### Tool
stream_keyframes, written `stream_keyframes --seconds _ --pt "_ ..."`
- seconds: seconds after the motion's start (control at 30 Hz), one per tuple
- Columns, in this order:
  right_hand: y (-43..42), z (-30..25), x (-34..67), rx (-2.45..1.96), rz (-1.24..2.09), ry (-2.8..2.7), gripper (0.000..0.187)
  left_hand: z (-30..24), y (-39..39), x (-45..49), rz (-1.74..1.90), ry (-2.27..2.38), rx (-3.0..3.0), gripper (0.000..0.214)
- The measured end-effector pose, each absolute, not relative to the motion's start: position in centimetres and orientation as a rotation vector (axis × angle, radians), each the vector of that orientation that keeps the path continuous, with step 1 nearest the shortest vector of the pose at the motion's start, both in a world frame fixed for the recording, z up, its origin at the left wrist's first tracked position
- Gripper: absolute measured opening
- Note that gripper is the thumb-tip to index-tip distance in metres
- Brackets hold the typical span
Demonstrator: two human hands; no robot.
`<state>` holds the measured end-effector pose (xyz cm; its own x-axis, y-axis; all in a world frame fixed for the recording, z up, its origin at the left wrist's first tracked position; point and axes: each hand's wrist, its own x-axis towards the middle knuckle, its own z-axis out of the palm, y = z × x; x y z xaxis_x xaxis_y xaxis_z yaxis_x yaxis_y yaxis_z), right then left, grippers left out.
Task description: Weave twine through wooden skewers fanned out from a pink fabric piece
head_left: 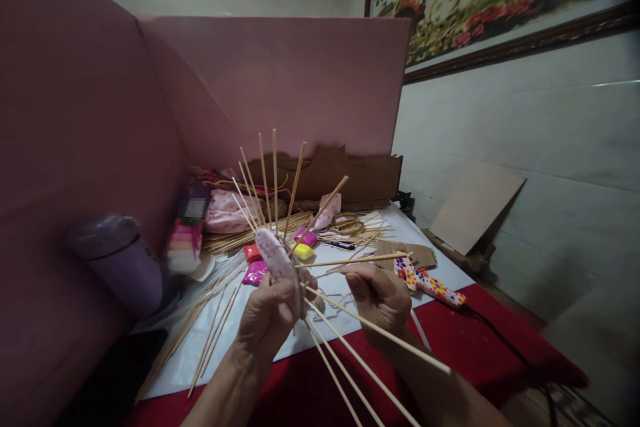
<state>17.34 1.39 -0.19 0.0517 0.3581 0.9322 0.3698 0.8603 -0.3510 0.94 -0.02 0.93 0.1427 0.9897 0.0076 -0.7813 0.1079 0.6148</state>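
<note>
My left hand (pixel 267 307) grips a pale, spotted fabric-covered disc (pixel 277 259), held up on edge with the thumb on its near face. Several thin wooden sticks (pixel 275 180) radiate from the disc, some upward, others toward me at lower right. My right hand (pixel 383 297) is to the right of the disc, thumb and forefinger pinched on a thin twisted cord (pixel 330 271). The cord runs from the fingers toward the sticks; where it meets them is hard to make out. One stick passes just above the right hand, another crosses in front of its wrist.
On the white table sheet (pixel 350 250) lie loose sticks (pixel 215 330), a yellow packet (pixel 303 251) and a magenta packet (pixel 255 273). A flower-patterned glue gun (pixel 430 285) rests at right, its black cable trailing down. A lilac bin (pixel 117 267) stands left. Pink panels (pixel 280 80) enclose the back and left.
</note>
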Motion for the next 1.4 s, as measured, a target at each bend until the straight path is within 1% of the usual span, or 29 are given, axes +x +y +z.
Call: stream_keyframes --seconds 0.2,0.37,0.5,0.67,0.9,1.03,1.4 --pt "1.4 -0.1 17.3 -0.614 -0.017 -1.541 0.010 1.2 -0.2 1.1 1.411 0.460 0.566 0.039" --pt "1.5 -0.2 17.3 -0.615 0.038 -1.565 0.012 1.3 -0.4 1.2 1.377 0.443 0.571 0.036" --pt "1.7 -0.4 17.2 -0.567 0.091 -1.587 0.012 1.1 -0.4 1.3 1.365 0.414 0.570 0.042" --pt "1.5 -0.1 17.9 -0.420 0.180 -1.617 0.028 0.8 0.0 1.1 1.364 0.421 0.548 0.044" --pt "1.6 0.4 18.4 -0.292 0.161 -1.577 0.023 0.6 0.1 1.3 1.361 0.496 0.601 0.029" --pt "1.3 0.5 18.3 -0.306 0.173 -1.617 0.017 0.6 0.2 1.4 1.348 0.506 0.625 0.030" --pt "1.7 0.3 18.2 -0.324 0.103 -1.580 0.020 0.7 0.3 1.4 1.338 0.512 0.627 0.028"
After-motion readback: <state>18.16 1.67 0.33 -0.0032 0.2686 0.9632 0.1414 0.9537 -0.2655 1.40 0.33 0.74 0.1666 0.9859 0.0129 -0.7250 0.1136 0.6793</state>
